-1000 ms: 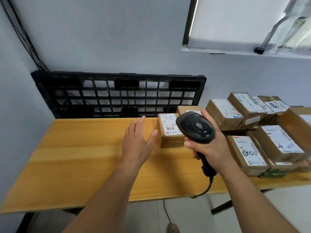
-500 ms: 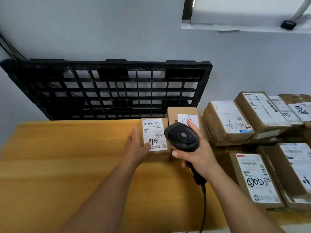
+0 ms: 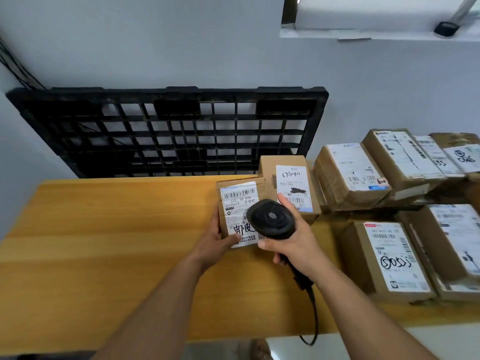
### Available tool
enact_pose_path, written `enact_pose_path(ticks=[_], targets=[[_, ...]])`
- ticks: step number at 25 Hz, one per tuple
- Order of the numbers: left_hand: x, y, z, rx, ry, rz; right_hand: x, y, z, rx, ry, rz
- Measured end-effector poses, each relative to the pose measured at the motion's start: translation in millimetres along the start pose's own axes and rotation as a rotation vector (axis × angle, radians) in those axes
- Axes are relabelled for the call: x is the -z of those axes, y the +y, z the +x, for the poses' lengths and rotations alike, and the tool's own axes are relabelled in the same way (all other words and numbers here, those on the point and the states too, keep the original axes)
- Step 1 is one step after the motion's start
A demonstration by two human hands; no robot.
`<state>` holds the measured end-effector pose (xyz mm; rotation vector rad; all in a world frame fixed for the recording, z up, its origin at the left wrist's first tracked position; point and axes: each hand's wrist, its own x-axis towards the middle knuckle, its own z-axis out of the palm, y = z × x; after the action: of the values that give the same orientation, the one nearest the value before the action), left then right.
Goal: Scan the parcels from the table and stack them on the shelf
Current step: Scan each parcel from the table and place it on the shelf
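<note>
Scanner (image 3: 270,219) gripped in right hand (image 3: 296,246), hovering over the small parcel (image 3: 239,201); left hand (image 3: 215,240) clamps that parcel's left edge.

The label (image 3: 239,201) on the small parcel (image 3: 233,184) carries a barcode, the printed code "530- D5 A33", the characters "千寺村" and large handwritten characters "邮政". The rear parcel (image 3: 270,167) bears handwritten "040563", inverted to the camera. The large front parcel (image 3: 358,255) shows a handwritten mark, apparently "50133", with the first character circled.
</note>
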<state>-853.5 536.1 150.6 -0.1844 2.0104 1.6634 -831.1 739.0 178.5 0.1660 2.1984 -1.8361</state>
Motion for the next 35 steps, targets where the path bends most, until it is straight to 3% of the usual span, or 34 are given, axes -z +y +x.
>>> enact_pose_path(ticks=[6,13,20,35], targets=[[23.7,3.4,-46.3,-0.198,-0.061,0.109,-20.3,-19.0,-40.1,0.060,-0.006,0.026],[72.3,17.8,-108.8,-0.338,0.185,0.066,-57.2,-79.0,-82.9,0.257,-0.034,0.083],[118.5,12.2,-149.8,-0.285,0.318,0.023,-103.3,-118.2,-149.3,0.447,-0.179,0.191],[137.1,1.8,-200.7,-0.320,0.361,0.055,-138.1,-122.4,-197.0,0.417,-0.167,0.128]])
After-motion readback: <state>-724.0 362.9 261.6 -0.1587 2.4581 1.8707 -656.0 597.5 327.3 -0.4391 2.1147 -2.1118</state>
